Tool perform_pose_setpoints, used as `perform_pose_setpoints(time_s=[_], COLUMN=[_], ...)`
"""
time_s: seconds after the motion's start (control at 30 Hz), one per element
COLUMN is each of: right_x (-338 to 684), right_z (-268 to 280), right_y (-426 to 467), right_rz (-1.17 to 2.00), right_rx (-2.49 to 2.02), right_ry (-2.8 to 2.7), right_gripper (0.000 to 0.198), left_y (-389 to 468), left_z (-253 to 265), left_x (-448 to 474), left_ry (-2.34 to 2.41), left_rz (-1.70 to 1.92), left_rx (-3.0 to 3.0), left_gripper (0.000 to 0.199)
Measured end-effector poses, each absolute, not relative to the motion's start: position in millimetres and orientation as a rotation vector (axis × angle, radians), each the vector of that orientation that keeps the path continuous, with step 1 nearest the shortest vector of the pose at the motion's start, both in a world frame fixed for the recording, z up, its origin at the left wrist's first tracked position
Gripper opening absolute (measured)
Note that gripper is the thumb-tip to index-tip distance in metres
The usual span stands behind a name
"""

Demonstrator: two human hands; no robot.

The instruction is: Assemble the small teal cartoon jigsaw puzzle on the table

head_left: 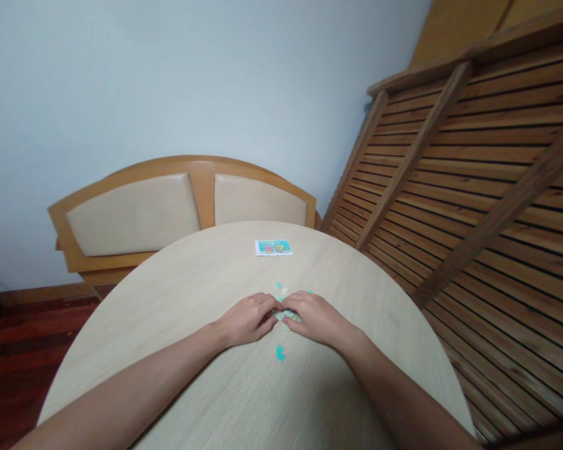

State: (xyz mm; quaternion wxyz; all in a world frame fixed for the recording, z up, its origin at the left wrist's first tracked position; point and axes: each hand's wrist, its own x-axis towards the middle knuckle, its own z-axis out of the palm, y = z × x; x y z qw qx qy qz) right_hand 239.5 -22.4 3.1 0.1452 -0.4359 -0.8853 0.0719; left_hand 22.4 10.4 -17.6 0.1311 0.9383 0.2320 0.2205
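My left hand (252, 319) and my right hand (315, 317) meet near the middle of the round table (206, 387). Both have bent fingers, closed on a small cluster of jigsaw puzzle pieces (291, 317) with green, white and yellow print. The fingers hide part of this cluster, and its exact joins are too small to make out. A loose teal puzzle piece (280, 353) lies on the tabletop, nearer to me than my hands. Beyond the fingertips are a small teal piece (278, 285) and a whitish piece (284, 291).
A picture card (274, 247) with cartoon figures on teal lies toward the table's far edge. Behind stands a wooden headboard (201, 187) with cream panels against a pale wall. A slatted wooden frame (450, 187) leans at the right, close to the table.
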Motion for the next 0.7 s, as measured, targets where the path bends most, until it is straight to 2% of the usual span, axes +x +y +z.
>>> perform_pose_setpoints(time_s=[0.23,0.5,0.63,0.7], right_x=[237.0,240.2,242.6,243.3], right_z=[1.5,-6.1,-7.0,-8.2], right_y=[-17.9,-12.6,-12.3,-13.3], right_rz=[0.058,0.204,0.153,0.110], right_rx=[-1.329,-1.228,-1.224,-1.264], right_ry=[-2.611,-2.334,-2.285,-2.289], right_gripper=[0.024,0.027,0.028,0.025], left_y=[11.6,12.3,14.5,16.1], left_z=[-19.9,-20.3,-22.0,-24.2], left_x=[24.9,26.5,25.3,25.0], left_ry=[0.691,0.720,0.782,0.812], left_rz=[0.708,0.761,0.729,0.718], left_rx=[2.614,2.642,2.646,2.623], left_gripper=[0.023,0.028,0.037,0.035])
